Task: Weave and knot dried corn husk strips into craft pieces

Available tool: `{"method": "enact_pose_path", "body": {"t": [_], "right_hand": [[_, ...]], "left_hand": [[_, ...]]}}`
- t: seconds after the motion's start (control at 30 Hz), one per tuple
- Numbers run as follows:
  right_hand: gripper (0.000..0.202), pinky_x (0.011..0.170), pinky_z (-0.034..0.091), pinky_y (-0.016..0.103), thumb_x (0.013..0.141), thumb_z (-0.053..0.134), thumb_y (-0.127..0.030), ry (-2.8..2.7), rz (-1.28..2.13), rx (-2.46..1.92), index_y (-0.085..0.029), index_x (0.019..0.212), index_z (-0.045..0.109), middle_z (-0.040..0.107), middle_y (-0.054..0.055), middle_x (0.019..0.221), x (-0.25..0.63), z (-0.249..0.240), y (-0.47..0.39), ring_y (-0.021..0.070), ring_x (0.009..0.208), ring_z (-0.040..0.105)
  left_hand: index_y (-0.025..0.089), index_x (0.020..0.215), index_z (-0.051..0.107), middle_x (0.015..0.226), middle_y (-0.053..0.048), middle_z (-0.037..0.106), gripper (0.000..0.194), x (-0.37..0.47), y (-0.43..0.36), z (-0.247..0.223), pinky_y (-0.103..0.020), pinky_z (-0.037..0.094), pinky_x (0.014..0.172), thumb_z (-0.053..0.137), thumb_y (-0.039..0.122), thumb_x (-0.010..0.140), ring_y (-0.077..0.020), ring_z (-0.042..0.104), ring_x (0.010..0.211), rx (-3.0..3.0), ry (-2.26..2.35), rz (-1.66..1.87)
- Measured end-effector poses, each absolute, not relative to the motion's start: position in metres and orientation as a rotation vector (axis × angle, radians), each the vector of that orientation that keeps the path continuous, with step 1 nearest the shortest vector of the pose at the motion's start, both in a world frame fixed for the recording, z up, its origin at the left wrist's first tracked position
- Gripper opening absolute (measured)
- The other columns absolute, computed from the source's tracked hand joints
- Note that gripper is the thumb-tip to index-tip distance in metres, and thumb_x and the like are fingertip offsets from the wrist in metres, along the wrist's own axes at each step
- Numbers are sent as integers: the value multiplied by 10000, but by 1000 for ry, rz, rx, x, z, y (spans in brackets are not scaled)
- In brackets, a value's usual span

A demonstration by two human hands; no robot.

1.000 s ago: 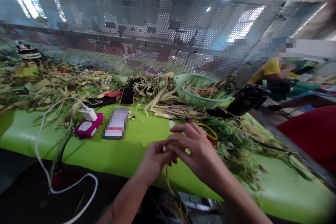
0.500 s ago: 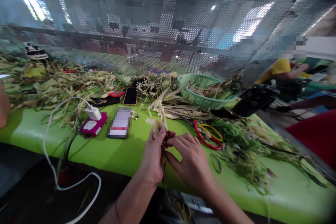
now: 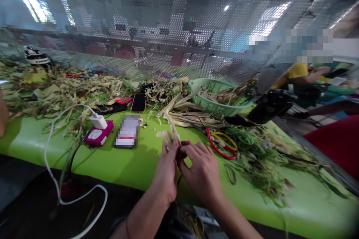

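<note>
Pinched shut in the fingers of the left hand (image 3: 165, 171), thumb on top, at the lower end of a pale cream, dry, husk-like strip (image 3: 172, 124). Long axis slanting from the pinch toward 11 o'clock, above the smooth green worktop (image 3: 126, 164), with a folded flap toward 10 o'clock. Nearer to the left hand; just beside the pinch at 4 o'clock, right hand (image 3: 204, 170) with fingertips nearly together, hold impossible to tell.

no readable text or labels
</note>
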State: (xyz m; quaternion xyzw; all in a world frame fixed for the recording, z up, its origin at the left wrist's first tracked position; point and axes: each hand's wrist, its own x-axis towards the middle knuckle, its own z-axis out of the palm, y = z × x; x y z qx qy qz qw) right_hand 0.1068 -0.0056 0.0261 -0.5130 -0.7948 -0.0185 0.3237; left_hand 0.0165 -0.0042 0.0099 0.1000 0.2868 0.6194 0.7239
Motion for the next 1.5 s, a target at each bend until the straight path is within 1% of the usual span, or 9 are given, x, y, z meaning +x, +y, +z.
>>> {"method": "enact_pose_path", "body": {"t": [0.2, 0.43, 0.57, 0.67, 0.77, 1.07, 1.23, 1.33, 1.5], "right_hand": [[112, 641, 337, 292, 764, 563, -123, -2071, 185, -1304, -192, 676, 550, 624, 13, 675, 113, 30, -5, 178, 672, 495], [150, 611, 374, 259, 704, 549, -61, -2139, 577, -1317, -193, 640, 513, 556, -23, 624, 125, 41, -23, 146, 627, 522], [119, 630, 405, 255, 780, 583, -126, -2162, 744, -1254, -196, 696, 535, 577, -15, 688, 136, 45, -29, 147, 677, 546], [129, 666, 431, 267, 883, 562, -309, -2071, 728, -1262, -198, 816, 561, 606, 14, 787, 141, 47, -24, 162, 743, 559], [204, 665, 438, 268, 911, 524, -381, -2031, 681, -1319, -195, 838, 564, 610, 18, 792, 138, 43, -14, 164, 741, 559], [179, 584, 390, 241, 893, 538, -353, -1987, 789, -1346, -187, 826, 555, 582, -16, 718, 128, 20, 0, 137, 646, 515], [205, 591, 367, 235, 893, 523, -302, -1996, 792, -1360, -182, 731, 559, 524, -32, 659, 139, 22, -1, 131, 644, 489], [223, 575, 360, 237, 878, 538, -315, -1993, 765, -1408, -181, 701, 550, 509, -29, 641, 149, 21, -1, 135, 631, 478], [219, 676, 421, 271, 867, 569, -382, -2034, 843, -1337, -186, 787, 625, 620, 20, 760, 160, 25, 5, 175, 731, 556]], "left_hand": [[230, 1072, 572, 986, -19, 670, 425, 12, -2, 5, -236, 467, 778, 722, 438, 733, -138, 626, 889, 365, 790, 1417], [186, 835, 576, 708, 17, 584, 317, -4, 5, 8, -198, 389, 615, 663, 483, 765, -97, 517, 644, 543, 931, 1481], [180, 830, 573, 685, 23, 567, 299, -6, 8, 10, -188, 388, 629, 670, 456, 769, -88, 504, 653, 543, 879, 1485], [179, 858, 574, 728, 13, 590, 322, -4, 4, 11, -192, 394, 594, 681, 466, 758, -88, 511, 644, 491, 852, 1400], [186, 884, 568, 750, 24, 588, 332, -1, -1, 14, -194, 407, 582, 719, 440, 732, -84, 530, 636, 387, 760, 1346], [153, 852, 643, 702, 15, 625, 369, 1, -3, 10, -215, 429, 603, 781, 434, 657, -98, 564, 613, 302, 703, 1308], [126, 761, 647, 586, 52, 512, 395, -7, 2, 7, -171, 348, 498, 803, 459, 614, -38, 437, 496, 286, 750, 1301], [125, 765, 641, 634, 45, 521, 391, -16, 5, 7, -159, 361, 514, 804, 449, 618, -34, 450, 529, 313, 821, 1361], [136, 760, 638, 634, 27, 551, 370, -19, 2, 5, -184, 386, 543, 763, 471, 666, -64, 489, 556, 467, 874, 1300]]}}
